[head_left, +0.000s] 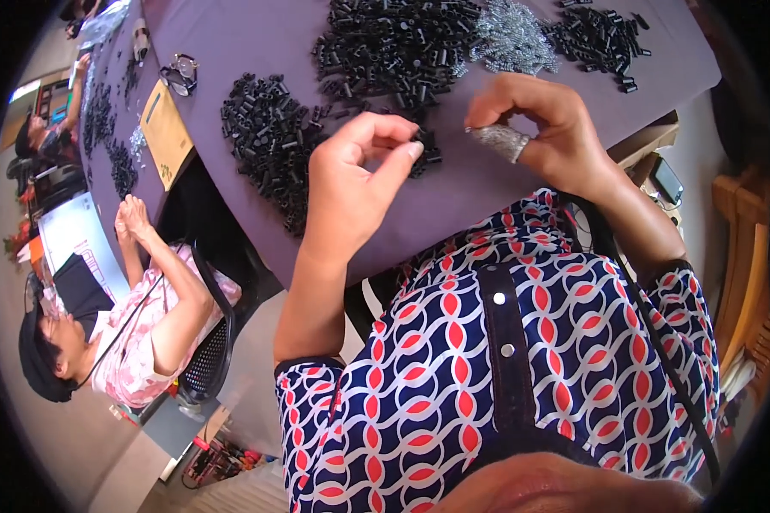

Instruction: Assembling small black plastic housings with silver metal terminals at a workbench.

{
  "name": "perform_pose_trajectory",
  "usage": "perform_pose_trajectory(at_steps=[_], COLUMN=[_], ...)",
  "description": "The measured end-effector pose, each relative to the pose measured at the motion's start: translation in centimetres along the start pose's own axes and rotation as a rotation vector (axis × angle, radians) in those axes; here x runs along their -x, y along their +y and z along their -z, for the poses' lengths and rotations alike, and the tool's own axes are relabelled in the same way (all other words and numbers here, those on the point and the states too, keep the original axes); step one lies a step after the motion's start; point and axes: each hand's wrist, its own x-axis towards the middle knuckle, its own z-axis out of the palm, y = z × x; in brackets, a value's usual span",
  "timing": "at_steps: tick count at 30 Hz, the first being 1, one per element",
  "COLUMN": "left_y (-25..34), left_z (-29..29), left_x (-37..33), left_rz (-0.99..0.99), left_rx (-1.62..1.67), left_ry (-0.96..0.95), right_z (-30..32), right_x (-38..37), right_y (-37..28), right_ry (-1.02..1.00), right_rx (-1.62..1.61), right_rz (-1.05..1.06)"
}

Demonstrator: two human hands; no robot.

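Head view showed the left hand (348, 184) and right hand (565, 137) apart above the worktop (466, 192), fingertips facing; whether either pinched anything was hard to tell. Small black tubes (261, 128) lay heaped just left of the left hand, axes jumbled; clear pieces (509, 38) lay beyond the right.

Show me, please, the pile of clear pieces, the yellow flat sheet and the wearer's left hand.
Pile of clear pieces (512, 36): head view, middle of the heap.
Yellow flat sheet (164, 130): head view, its flat face.
Left hand (351, 190): head view, middle of the hand.
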Motion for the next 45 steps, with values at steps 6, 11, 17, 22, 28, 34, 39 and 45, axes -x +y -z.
perform_pose_trajectory(at_steps=[6, 11, 17, 22, 28, 34, 39, 45], left_y=[-0.1, -0.8, -1.4, -2.1, -1.8, -2.0, -2.5, -2.9], left_z=[-1.5, -2.2, -2.9, -2.7, -2.9, -1.8, -0.4, 0.4], left_x=[0.5, 1.1, 3.8, 4.2, 4.9, 6.0, 7.1, 7.1], left_rz=[0.043, 0.086, 0.181, 0.349, 0.444, 0.422, 0.215, 0.163], left_rx=[0.101, 0.227, 0.299, 0.555, 0.756, 0.612, 0.615, 0.596], left_ry=[-0.081, -0.129, -0.241, -0.302, -0.212, -0.223, 0.024, 0.119], right_z=[-1.0, -1.0, -0.5, -0.7, -0.9, -1.6, -2.4, -6.4], right_x=[-0.5, 0.3, 0.9, 1.5, 1.1, 0.1, -4.4, -7.1], right_y=[-0.1, -0.1, -0.6, -0.8, -1.8, -2.4, -1.1, 0.0], right_ry=[-0.081, -0.133, -0.359, -0.408, -0.432, -0.47, -0.281, -0.318], right_rx=[0.033, 0.003, -0.394, -0.457, 0.018, 0.11, 0.386, 0.776], right_rz=[0.021, -0.051, -0.422, -0.414, -0.155, 0.063, 0.297, 0.486])
